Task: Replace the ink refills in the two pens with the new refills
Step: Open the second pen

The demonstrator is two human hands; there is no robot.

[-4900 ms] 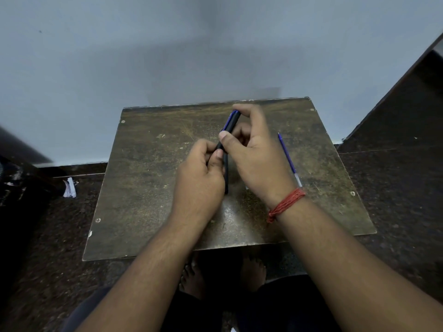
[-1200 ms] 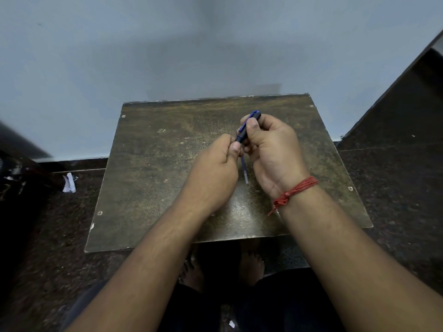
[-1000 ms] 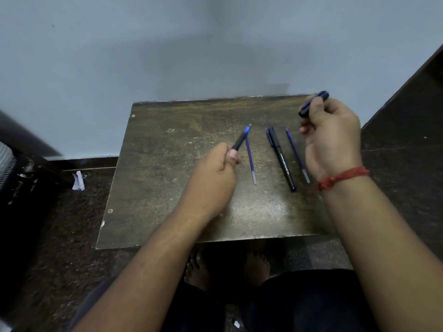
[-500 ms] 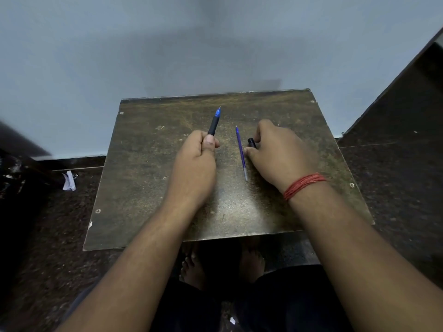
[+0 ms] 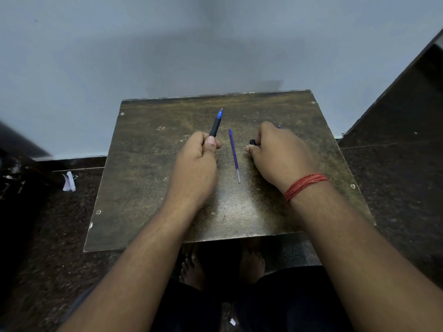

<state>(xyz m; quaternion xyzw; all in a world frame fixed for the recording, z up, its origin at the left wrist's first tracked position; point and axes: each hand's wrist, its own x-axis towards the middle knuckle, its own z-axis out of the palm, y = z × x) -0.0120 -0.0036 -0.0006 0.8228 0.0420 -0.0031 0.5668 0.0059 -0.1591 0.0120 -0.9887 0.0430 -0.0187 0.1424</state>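
Our left hand (image 5: 196, 159) grips a black pen (image 5: 215, 124), blue tip pointing away. Our right hand (image 5: 275, 154) curls over a black pen piece (image 5: 252, 142) on the table (image 5: 143, 188). Between them lies a loose blue refill (image 5: 234, 155).

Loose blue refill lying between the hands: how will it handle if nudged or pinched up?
The refill is a thin round tube lying flat on the table, so a sideways nudge would probably roll it. It looks very light, likely skidding rather than resisting. Being so slim and low, it probably needs a fingertip pinch, and may flex a little if gripped at one end.
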